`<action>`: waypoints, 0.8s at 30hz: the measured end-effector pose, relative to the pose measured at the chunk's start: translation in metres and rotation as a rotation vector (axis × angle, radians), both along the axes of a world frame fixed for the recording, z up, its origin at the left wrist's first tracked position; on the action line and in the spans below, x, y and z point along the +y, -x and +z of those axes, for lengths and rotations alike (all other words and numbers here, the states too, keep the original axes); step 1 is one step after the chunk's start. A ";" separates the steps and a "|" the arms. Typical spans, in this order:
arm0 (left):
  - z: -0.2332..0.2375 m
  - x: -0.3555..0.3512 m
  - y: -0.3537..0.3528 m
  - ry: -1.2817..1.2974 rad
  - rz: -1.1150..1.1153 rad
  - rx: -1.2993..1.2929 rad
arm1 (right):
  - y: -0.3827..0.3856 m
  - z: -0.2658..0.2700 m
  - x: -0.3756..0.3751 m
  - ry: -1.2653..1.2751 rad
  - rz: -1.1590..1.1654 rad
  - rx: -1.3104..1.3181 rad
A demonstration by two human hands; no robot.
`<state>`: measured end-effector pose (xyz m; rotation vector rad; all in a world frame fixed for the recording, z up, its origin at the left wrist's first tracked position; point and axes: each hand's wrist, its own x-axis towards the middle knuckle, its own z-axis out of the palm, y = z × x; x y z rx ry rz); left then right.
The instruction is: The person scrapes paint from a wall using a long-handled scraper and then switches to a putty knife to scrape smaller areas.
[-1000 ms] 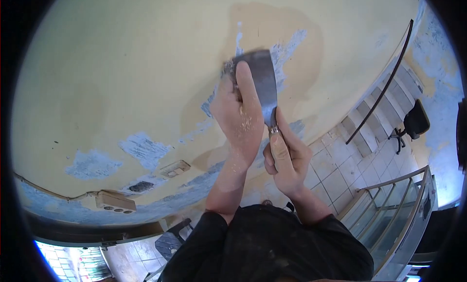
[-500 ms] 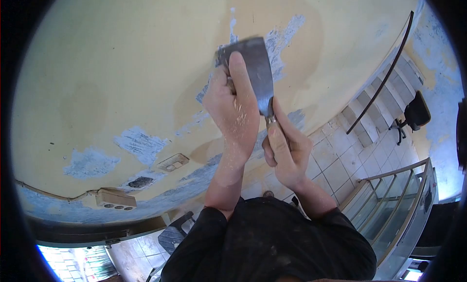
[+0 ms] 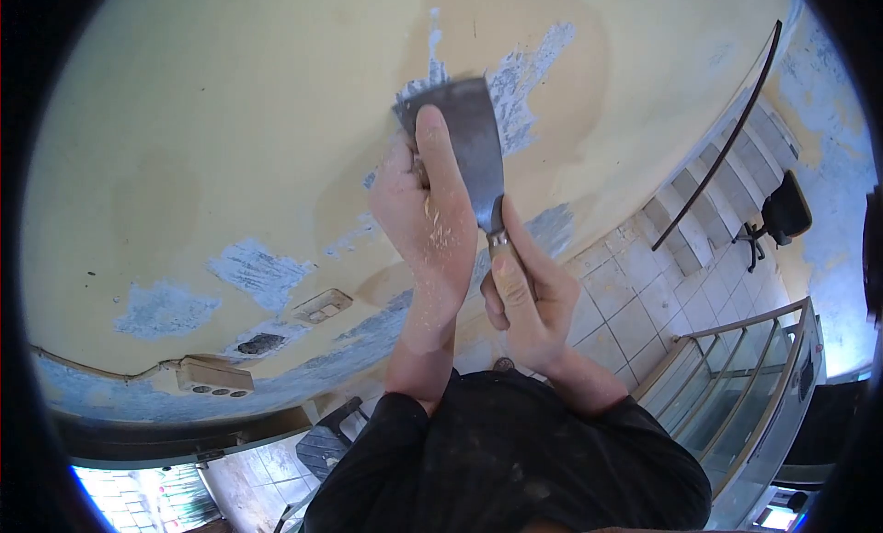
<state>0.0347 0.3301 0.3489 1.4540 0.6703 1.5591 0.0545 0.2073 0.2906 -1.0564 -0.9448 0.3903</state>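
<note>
A wide, flat scraper (image 3: 472, 137) lies slantwise against the yellow wall (image 3: 276, 119), its broad edge up at a patch of bared grey-white plaster (image 3: 520, 87). My right hand (image 3: 533, 303) is wrapped round its handle, the thumb running along it toward the metal collar. My left hand (image 3: 423, 202) grips the blade from the left, thumb pressed on its face; the other fingers curl partly out of sight behind it. Pale flakes of paint cling to the left wrist and the back of that hand.
Lower on the wall are a socket strip (image 3: 214, 376), a switch plate (image 3: 323, 305) and an open box hole (image 3: 261, 343). To the right, a dark rail (image 3: 722, 151) runs beside steps (image 3: 708, 197). An office chair (image 3: 786, 209) and a glass-paned cabinet (image 3: 736, 386) stand on the tiles.
Both hands and the scraper have shifted slightly left and down across the wall. The grip of each hand is the same.
</note>
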 end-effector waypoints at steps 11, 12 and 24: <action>0.021 -0.002 0.000 -0.021 0.016 -0.022 | -0.007 0.006 0.011 -0.026 -0.001 -0.020; 0.017 -0.001 0.000 -0.023 0.011 -0.018 | -0.007 0.006 0.008 -0.028 -0.006 -0.017; -0.008 -0.006 0.013 0.071 0.030 0.053 | 0.002 -0.020 0.001 0.002 -0.035 -0.097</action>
